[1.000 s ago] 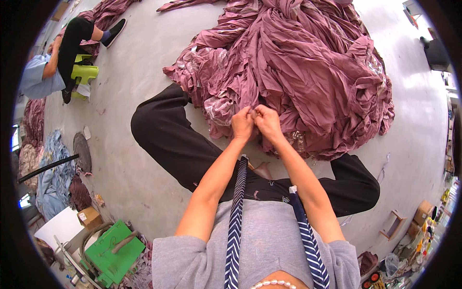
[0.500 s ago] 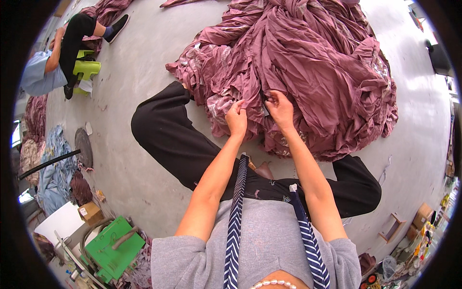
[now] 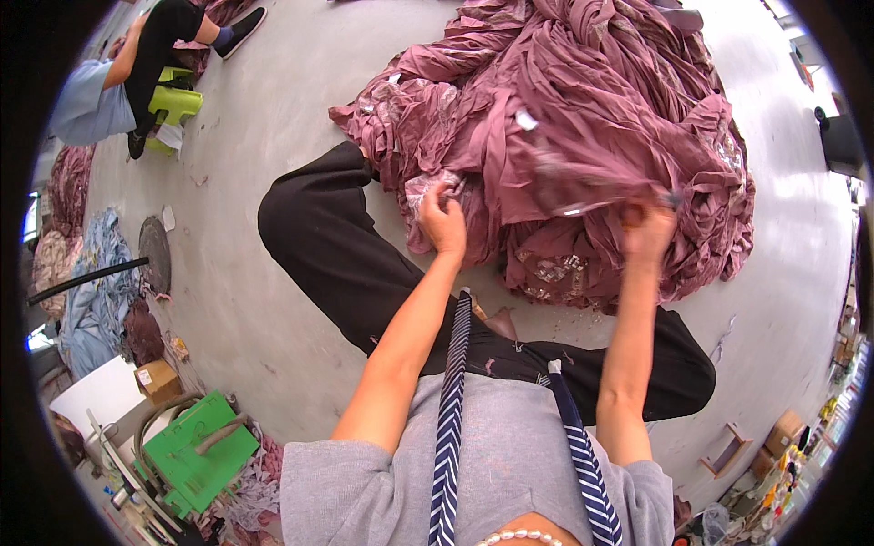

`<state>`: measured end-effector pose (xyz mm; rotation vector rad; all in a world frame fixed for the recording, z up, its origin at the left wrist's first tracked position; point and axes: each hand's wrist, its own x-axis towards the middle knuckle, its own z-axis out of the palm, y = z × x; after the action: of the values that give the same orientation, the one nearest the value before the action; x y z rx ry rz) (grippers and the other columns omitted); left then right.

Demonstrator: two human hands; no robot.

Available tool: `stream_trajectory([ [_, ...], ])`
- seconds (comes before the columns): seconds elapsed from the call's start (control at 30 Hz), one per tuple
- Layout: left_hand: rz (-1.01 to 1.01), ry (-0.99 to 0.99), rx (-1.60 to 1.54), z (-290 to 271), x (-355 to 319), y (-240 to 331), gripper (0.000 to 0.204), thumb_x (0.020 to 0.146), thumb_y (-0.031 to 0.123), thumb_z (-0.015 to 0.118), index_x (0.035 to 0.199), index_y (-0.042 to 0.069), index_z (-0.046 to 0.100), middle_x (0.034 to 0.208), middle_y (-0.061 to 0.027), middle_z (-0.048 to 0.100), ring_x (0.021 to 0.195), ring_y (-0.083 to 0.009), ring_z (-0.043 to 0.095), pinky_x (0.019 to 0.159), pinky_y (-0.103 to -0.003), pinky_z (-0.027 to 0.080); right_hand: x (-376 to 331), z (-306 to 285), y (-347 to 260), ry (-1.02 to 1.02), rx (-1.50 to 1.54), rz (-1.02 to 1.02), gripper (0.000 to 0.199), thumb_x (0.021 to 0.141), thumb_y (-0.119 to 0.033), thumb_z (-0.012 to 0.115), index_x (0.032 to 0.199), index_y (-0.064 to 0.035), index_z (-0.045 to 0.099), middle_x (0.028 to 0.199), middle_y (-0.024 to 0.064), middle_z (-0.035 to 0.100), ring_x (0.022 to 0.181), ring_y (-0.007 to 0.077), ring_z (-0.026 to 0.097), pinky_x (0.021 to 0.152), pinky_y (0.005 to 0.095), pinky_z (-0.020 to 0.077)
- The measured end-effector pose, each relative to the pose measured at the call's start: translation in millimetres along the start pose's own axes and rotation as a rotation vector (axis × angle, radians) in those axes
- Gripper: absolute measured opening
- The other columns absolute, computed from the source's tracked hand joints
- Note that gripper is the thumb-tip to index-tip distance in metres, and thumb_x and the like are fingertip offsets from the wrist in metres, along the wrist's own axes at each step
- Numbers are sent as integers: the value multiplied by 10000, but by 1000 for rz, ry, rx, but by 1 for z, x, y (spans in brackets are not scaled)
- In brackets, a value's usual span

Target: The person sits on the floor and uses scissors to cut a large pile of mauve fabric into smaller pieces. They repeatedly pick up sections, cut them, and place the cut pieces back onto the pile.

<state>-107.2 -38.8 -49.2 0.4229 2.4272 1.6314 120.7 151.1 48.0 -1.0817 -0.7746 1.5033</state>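
Observation:
A large heap of mauve cloth [image 3: 601, 118] with shiny sequined patches lies on the floor in front of my bent legs. At its near left edge, my left hand [image 3: 443, 224] has its fingers curled against a sequined fold, closed on the cloth. My right hand [image 3: 648, 227], smeared by motion, is closed over the right part of the heap. A blurred stretch of the same cloth runs up to its fingers. Something small, dark and orange shows at that hand, too blurred to name. A small white tag [image 3: 525, 120] sits on the cloth between the hands.
At the far left, a person in a light blue top sits on a green stool [image 3: 177, 102]. Light blue cloth [image 3: 98, 291], a cardboard box [image 3: 158, 382] and a green machine [image 3: 200, 450] are on the left. A wooden frame [image 3: 726, 450] lies at the lower right.
My right hand has swung right, away from my left hand, dragging cloth with it. A sequined patch beneath is uncovered. My left hand has barely moved.

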Motion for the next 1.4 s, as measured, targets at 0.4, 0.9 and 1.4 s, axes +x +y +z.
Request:
stream_trajectory([
  [0.4, -12, 85, 55, 19, 0, -23, 299, 710, 43, 598, 1009, 50, 590, 919, -94, 609, 863, -238, 568, 800, -362, 444, 53, -59, -53, 173, -37, -40, 86, 804, -75, 672, 778, -103, 596, 665, -3, 593, 495, 109, 512, 400, 226, 314],
  [0.9, -728, -607, -1397, 80, 80, 136, 561, 781, 492, 498, 1118, 47, 546, 1037, -132, 590, 921, -269, 579, 808, -387, 481, -143, -7, -92, -261, -136, -178, 114, 830, -8, 602, 903, -15, 515, 823, 106, 601, 586, 103, 540, 486, 197, 413],
  [1.4, 860, -1266, -230, 115, -110, 228, 253, 738, 89, 658, 989, 57, 647, 1096, -145, 595, 1038, -306, 567, 855, -355, 471, -109, -113, 29, 124, 375, 374, 134, 889, -155, 576, 961, -42, 570, 830, 89, 653, 649, 139, 600, 412, 219, 384],
])
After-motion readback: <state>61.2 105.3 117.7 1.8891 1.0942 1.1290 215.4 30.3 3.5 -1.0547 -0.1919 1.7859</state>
